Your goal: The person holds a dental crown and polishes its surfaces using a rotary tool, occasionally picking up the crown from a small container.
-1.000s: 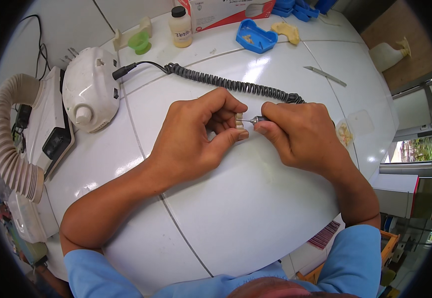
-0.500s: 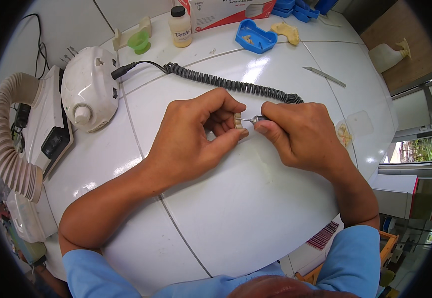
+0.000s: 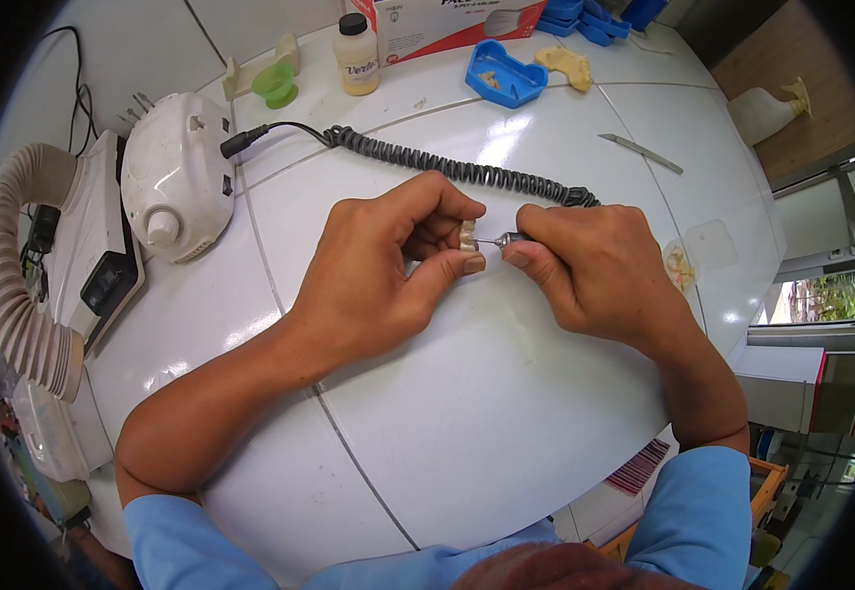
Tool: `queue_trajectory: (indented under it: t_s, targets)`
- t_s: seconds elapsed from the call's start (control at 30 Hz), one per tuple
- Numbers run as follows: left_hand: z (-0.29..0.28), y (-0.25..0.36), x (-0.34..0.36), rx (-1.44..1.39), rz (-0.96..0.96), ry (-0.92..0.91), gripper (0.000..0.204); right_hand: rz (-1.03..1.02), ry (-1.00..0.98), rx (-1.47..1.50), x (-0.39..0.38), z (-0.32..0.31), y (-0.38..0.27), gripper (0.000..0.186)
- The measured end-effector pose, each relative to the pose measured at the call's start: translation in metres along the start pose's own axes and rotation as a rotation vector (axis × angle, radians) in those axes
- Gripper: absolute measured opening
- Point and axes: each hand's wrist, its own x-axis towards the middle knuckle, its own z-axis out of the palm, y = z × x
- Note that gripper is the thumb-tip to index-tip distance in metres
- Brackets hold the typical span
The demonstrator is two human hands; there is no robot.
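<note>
Toward the table's left edge sit a ribbed hose (image 3: 14,285) and a white motor unit (image 3: 174,177), its coiled cord (image 3: 447,169) running across to the middle. There the left hand (image 3: 378,275) pinches a small tooth-coloured dental piece (image 3: 468,236) between thumb and fingertips; it looks light, stiff and brittle, best held by its sides. The right hand (image 3: 594,270) is closed around a slim rotary handpiece (image 3: 508,239), its bur touching the piece.

Centre of table (image 3: 506,433): left hand (image 3: 378,280) and right hand (image 3: 594,270) side by side, dental piece (image 3: 467,238) between them, handpiece (image 3: 508,238) in the right. Behind the hands, coiled cord (image 3: 447,169) running left to control unit (image 3: 174,177); left of that, ribbed hose (image 3: 9,285). Far edge: cup (image 3: 274,85), bottle (image 3: 356,54), tray (image 3: 502,75); blade (image 3: 642,152) at right rear
</note>
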Motion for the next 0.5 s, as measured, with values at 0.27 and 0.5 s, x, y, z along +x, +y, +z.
queue_trajectory:
  t_s: [0.27,0.5]
  targets:
    - [0.0002,-0.0001,-0.0001,0.008,0.014,0.001,0.029,-0.022,0.011,-0.016,-0.0001,0.0020,-0.0012,0.033]
    - [0.0002,0.0020,0.0010,0.013,0.011,-0.003,0.028,-0.024,-0.010,-0.020,-0.0009,0.0000,0.0007,0.031]
